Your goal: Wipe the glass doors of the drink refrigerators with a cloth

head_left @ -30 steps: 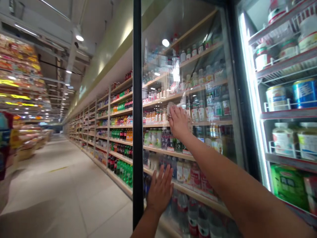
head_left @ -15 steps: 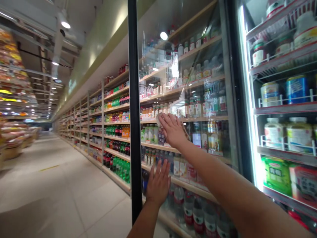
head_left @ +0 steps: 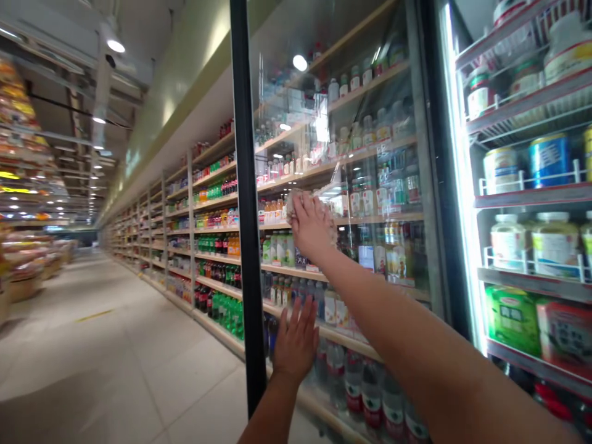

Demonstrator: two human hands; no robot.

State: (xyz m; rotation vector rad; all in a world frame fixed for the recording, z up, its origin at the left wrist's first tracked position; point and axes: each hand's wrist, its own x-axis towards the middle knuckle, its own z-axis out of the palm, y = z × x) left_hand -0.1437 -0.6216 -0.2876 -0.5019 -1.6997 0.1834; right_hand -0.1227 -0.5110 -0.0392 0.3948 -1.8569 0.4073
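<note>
A glass fridge door [head_left: 383, 191] with a black frame [head_left: 250, 246] stands open in front of me. My right hand [head_left: 313, 227] presses a pale, crumpled cloth [head_left: 290, 208] against the middle of the glass; its edges stick out on both sides of my fingers. Lower and near the frame, my left hand [head_left: 296, 339] lies on the glass with its fingers spread and nothing in it. Wooden shelves of bottles show through the pane behind both hands.
At the right, the lit fridge [head_left: 548, 271] holds cans, jars and packs on wire-edged shelves. Long drink shelves [head_left: 217, 246] run down the left of the door beside a tiled aisle floor [head_left: 124, 364]. Produce displays [head_left: 28, 265] stand across the aisle.
My right hand has moved up and slightly left across the glass with the cloth. My left hand stays in place on the pane. The view has shifted a little.
</note>
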